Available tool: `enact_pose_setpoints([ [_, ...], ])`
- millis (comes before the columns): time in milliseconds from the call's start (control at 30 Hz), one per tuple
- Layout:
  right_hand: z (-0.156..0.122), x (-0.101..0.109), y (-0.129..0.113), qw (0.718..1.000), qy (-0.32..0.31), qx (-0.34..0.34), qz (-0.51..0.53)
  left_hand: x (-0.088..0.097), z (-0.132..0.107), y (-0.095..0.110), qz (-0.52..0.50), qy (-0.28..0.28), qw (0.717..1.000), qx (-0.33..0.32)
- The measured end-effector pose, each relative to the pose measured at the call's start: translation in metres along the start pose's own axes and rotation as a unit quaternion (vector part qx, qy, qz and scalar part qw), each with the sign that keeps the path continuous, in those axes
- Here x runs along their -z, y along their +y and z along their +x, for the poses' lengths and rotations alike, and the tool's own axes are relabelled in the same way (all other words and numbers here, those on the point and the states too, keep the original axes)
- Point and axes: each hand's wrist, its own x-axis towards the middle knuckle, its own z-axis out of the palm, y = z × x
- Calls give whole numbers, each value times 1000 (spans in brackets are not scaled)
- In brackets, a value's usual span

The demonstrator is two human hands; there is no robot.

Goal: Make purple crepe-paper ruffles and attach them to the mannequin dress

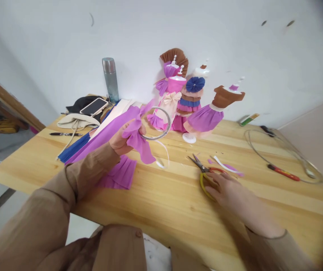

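Note:
My left hand is closed around a gathered piece of purple crepe paper, held above the table. At its fingertips hangs a thin grey ring that looks like a narrow roll of tape, with a pale strip curling beneath it. My right hand has its fingers on the yellow and red handles of scissors; the blades lie slightly apart and point to the back left. Below my left forearm lies a pleated purple piece of crepe paper.
Several miniature dress forms in paper dresses stand near the wall. Crepe paper sheets, a phone, a pen and a flask are at left. Paper scraps and a red-handled corded tool lie at right.

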Motion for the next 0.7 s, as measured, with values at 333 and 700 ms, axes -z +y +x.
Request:
enact_pose_setpoints([
  [333,0,-12,-8,997,6,-21,-72,-18,-8,0,30,6,997,69],
  [700,0,-15,-3,992,20,-48,-119,-12,-11,-13,6,-14,995,103],
])
